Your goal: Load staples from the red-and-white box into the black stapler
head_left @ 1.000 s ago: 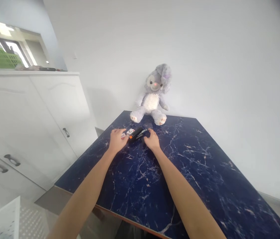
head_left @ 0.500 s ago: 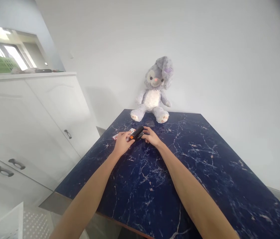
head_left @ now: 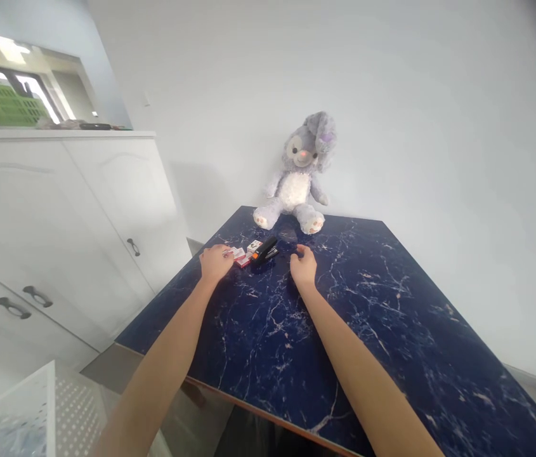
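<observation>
A black stapler (head_left: 264,249) with an orange end lies on the dark blue marbled table (head_left: 367,330), apart from both hands. Beside it sit small red-and-white boxes (head_left: 243,256). My left hand (head_left: 214,262) rests on the table just left of the boxes, fingers curled, its fingertips at a small white piece next to them. My right hand (head_left: 303,266) lies on the table to the right of the stapler, fingers bent, nothing visible in it.
A grey-purple plush rabbit (head_left: 298,175) sits at the table's far edge against the white wall. White cabinets (head_left: 58,216) with dark handles stand to the left. A white perforated bin (head_left: 25,406) is at the lower left.
Both hands have come off the stapler, which now lies alone on the table. The left hand moved left to the small boxes; the right hand drew back to the right.
</observation>
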Tool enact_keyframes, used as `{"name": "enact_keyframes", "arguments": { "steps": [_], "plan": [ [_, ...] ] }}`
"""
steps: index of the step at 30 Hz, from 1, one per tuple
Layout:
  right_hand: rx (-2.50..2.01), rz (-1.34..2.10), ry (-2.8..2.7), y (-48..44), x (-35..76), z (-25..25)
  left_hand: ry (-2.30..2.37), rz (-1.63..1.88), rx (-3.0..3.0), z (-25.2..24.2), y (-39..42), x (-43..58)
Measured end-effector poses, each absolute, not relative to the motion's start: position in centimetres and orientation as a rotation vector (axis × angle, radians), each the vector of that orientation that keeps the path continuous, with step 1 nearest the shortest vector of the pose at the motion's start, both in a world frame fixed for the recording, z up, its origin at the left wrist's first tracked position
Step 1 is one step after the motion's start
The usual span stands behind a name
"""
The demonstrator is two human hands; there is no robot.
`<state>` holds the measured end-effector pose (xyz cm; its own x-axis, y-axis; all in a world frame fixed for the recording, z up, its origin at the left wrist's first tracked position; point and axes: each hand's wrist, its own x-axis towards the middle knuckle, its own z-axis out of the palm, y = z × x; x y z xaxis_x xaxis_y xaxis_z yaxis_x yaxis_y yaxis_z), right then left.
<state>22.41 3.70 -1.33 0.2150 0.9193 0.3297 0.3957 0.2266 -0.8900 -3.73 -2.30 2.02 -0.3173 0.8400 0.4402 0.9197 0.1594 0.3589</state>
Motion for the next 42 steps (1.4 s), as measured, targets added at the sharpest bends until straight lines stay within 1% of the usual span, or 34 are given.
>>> {"name": "enact_keyframes", "arguments": {
  "steps": [2, 7, 13, 16, 19, 22, 25, 28, 37, 42],
  "plan": [
    [-1.363, 0.563, -1.399, 1.7, 23.5, -1.5, -2.308, -0.808, -1.807, 2.2, -2.5, -3.9],
    [-1.340, 0.739, -1.384, -2.0, 26.1, -2.0, -2.212, -0.774, -1.833, 2.7, -3.1, -2.4],
    [-1.337, 0.779, -1.333, -2.9, 26.9, -1.9, -2.129, -0.796, -1.564, 3.3, -3.7, -2.0],
    [-1.339, 0.789, -1.356, -3.0, 26.7, -1.5, -2.112, -0.802, -1.564, 3.3, -3.2, -2.4],
    [-1.321, 0.803, -1.389, -3.2, 26.6, -1.1, -2.110, -0.815, -1.699, 2.8, -2.6, -2.4],
    [-1.304, 0.807, -1.392, -3.4, 26.5, -0.8, -2.200, -0.769, -1.818, 2.2, -2.3, -1.9],
    [-1.285, 0.809, -1.389, -3.5, 26.4, -0.7, -2.363, -0.634, -1.828, 1.4, -2.0, -1.0],
    [-1.263, 0.801, -1.407, -3.5, 26.3, -0.7, -2.386, -0.544, -1.840, 0.7, -1.7, -0.5],
    [-1.289, 0.855, -1.442, -4.0, 26.4, 0.1, -2.581, -0.398, -1.777, 0.7, -1.5, -1.4],
    [-1.264, 0.817, -1.459, -3.7, 26.3, -0.3, -2.579, -0.377, -1.755, 0.7, -1.6, -1.5]
  ]
}}
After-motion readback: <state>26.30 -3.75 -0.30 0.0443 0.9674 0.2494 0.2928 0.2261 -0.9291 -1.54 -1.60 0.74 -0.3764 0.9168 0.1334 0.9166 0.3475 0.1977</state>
